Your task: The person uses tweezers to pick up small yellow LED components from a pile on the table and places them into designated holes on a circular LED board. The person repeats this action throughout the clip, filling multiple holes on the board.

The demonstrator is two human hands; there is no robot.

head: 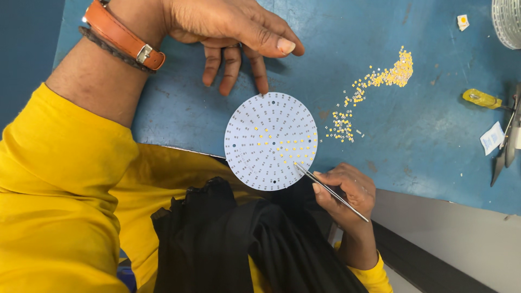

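A round white circuit board (270,141) lies on the blue table (423,125), partly over its near edge. Several small yellow parts sit on its right half. My right hand (344,192) grips thin metal tweezers (330,191), whose tips touch the board's lower right. My left hand (233,32) rests on the table just beyond the board, one fingertip touching its top rim, fingers spread and holding nothing. An orange strap and a braided band (122,40) circle that wrist.
A trail of loose tiny yellow and white parts (374,87) spreads right of the board. A yellow-handled tool (482,99), a small white packet (491,138) and metal pliers (507,141) lie at the right edge. Black cloth (239,239) covers my lap.
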